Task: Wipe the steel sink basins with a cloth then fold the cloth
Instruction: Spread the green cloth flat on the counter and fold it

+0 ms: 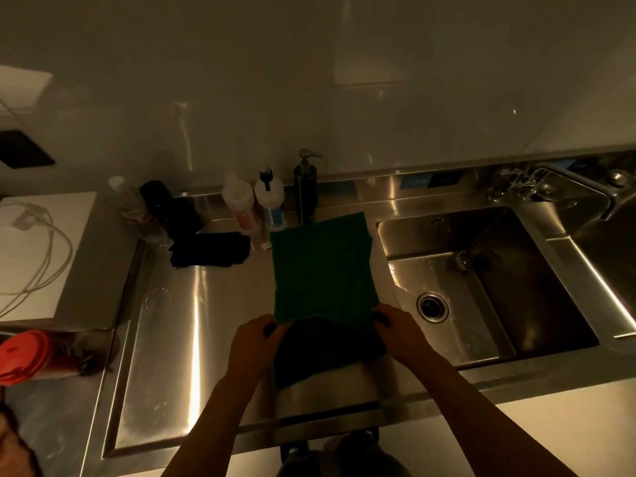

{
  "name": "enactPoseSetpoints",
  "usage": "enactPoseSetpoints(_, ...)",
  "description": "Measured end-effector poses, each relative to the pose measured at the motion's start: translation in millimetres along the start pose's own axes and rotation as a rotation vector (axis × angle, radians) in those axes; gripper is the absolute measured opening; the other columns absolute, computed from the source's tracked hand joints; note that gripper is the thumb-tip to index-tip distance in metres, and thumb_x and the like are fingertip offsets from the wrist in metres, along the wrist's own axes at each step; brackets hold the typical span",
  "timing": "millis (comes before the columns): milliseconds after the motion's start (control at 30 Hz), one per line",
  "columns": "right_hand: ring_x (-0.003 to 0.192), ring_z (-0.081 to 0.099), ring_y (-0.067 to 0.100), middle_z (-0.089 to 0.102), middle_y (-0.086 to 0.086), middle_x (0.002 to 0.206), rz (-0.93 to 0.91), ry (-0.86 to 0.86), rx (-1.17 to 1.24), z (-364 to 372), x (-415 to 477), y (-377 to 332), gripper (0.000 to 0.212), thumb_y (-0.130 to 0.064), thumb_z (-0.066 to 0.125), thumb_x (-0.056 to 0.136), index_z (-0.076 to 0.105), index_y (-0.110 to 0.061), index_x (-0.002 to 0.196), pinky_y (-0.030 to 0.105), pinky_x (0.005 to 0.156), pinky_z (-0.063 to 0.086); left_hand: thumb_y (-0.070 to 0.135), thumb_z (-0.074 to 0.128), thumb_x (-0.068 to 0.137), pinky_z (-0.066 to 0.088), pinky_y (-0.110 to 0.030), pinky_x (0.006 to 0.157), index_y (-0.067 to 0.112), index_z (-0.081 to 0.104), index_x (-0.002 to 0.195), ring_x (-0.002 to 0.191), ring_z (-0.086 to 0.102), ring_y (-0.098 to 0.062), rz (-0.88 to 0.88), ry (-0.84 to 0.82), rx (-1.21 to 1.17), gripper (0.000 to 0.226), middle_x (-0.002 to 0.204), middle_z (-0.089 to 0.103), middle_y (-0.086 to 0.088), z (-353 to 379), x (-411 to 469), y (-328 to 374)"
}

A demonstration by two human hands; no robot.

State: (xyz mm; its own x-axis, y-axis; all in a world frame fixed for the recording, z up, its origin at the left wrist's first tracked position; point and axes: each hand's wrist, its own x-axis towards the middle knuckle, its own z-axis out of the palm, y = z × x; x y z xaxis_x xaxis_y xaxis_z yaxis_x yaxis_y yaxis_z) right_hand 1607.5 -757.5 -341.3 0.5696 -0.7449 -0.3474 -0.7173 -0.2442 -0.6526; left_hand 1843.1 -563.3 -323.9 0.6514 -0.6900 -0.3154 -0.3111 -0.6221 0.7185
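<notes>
**Green cloth spread beside the sink basin**

The cloth lies flat on the steel surface just left of the basin, its right edge near the basin's rim. Open steel stretches farther left. The left hand and right hand each hold a near corner, fingers pinched on the fabric. Bottles and a soap pump crowd the cloth's far edge, with a dark rag beyond them.

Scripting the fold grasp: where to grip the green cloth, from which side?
Near corners, from the near side, where the left hand and right hand pinch it. The green cloth lies spread on the drainboard, so that edge should lift and fold away.
</notes>
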Motion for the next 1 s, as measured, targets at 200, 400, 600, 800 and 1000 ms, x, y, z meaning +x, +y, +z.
enactPoseSetpoints(200,0.107,0.061,0.025,0.058,0.005,0.111,0.097,-0.020,-0.086,12.3,6.9,9.5,0.021,-0.017,0.057,0.098,0.067,-0.014,0.116,0.028,0.085,0.047,0.038,0.070,0.094,0.038,-0.018,0.055,0.007,0.063,0.070,0.060,0.060,-0.017,0.114,0.007,0.039,0.040,0.061,0.060,-0.004,10.9,3.3,32.9)
enactPoseSetpoints(400,0.131,0.042,0.020,0.043,0.000,0.144,-0.094,-0.145,-0.116,32.1,5.1,-17.0,0.078,-0.042,0.078,0.078,0.045,-0.024,0.146,0.045,0.111,0.040,0.047,0.069,0.093,0.034,-0.019,0.054,0.014,0.064,0.074,0.062,0.058,-0.014,0.219,-0.048,0.156,0.040,0.066,0.059,0.001,19.4,11.4,55.9)
enactPoseSetpoints(600,0.116,0.058,0.024,0.064,0.005,0.121,-0.089,-0.075,-0.136,43.5,17.4,-22.7,0.028,-0.023,0.061,0.096,0.067,-0.015,0.121,0.030,0.095,0.044,0.052,0.074,0.087,0.037,-0.015,0.052,0.024,0.066,0.072,0.060,0.055,-0.001,0.236,-0.036,0.223,0.033,0.065,0.057,0.011,5.6,19.9,52.0)
enactPoseSetpoints(800,0.105,0.065,0.013,0.072,-0.002,0.117,-0.074,-0.056,-0.123,10.4,29.4,-15.9,0.029,-0.031,0.069,0.091,0.073,-0.023,0.119,0.026,0.094,0.048,0.015,0.069,0.097,0.042,-0.013,0.074,0.012,0.077,0.101,0.083,0.057,-0.008,0.245,-0.087,0.184,0.009,0.094,0.064,0.003,-10.2,36.1,32.2)
enactPoseSetpoints(1000,0.101,0.065,0.014,0.073,-0.002,0.109,-0.070,0.073,-0.086,-23.8,42.5,-9.7,0.020,-0.016,0.064,0.095,0.075,-0.020,0.112,0.023,0.088,0.046,0.002,0.062,0.098,0.047,-0.028,0.087,0.009,0.077,0.111,0.095,0.062,-0.019,0.247,-0.038,0.214,0.021,0.102,0.067,-0.009,-16.7,49.1,21.4)
